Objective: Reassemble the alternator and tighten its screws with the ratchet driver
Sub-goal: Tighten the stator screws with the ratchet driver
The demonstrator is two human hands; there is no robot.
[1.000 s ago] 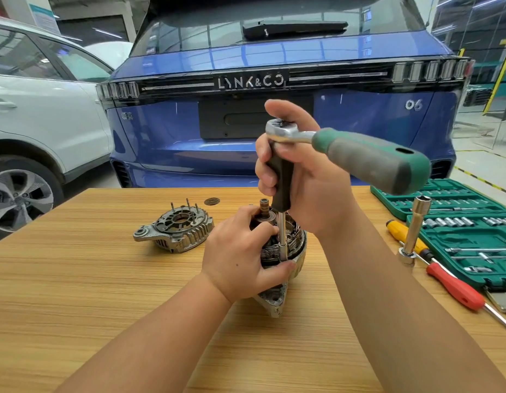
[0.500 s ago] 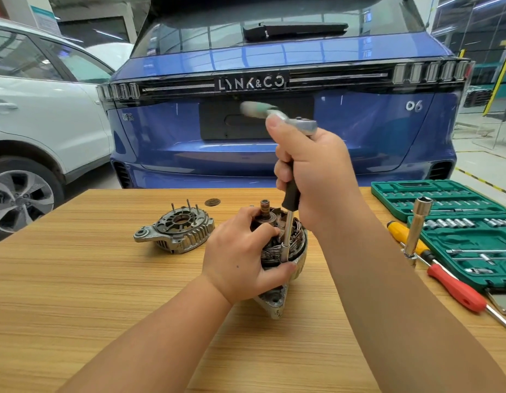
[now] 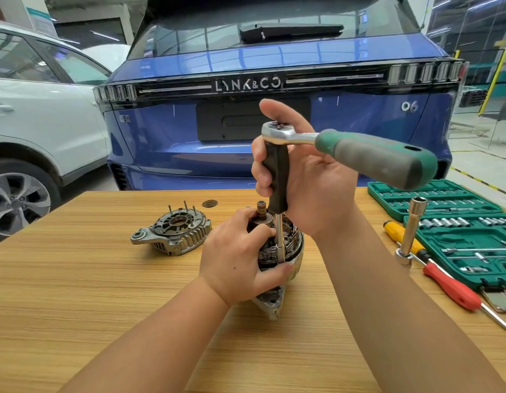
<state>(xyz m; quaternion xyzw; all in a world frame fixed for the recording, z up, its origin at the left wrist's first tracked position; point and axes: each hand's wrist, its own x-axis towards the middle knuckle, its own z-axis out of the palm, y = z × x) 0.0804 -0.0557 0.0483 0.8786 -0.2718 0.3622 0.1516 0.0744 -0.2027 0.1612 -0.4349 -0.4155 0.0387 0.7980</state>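
The alternator body (image 3: 288,251) with copper windings stands on the wooden table (image 3: 76,293), its shaft pointing up. My left hand (image 3: 240,265) grips its near left side. My right hand (image 3: 302,177) grips the black vertical extension of the ratchet driver (image 3: 373,157), thumb on the chrome head. The green and grey handle points to the right, towards me. The socket end sits down on the alternator's rim by my left thumb. The separate rear cover (image 3: 175,232) lies to the left.
A green socket set case (image 3: 458,231) lies open at the right with a tall socket (image 3: 413,231) standing before it, plus a yellow screwdriver (image 3: 399,234) and a red screwdriver (image 3: 453,287). A small dark disc (image 3: 209,203) sits near the far edge. A blue car (image 3: 274,95) is parked behind.
The ratchet handle swung from pointing right to far left behind my hand, then back to the right. My left hand and the alternator stayed put.
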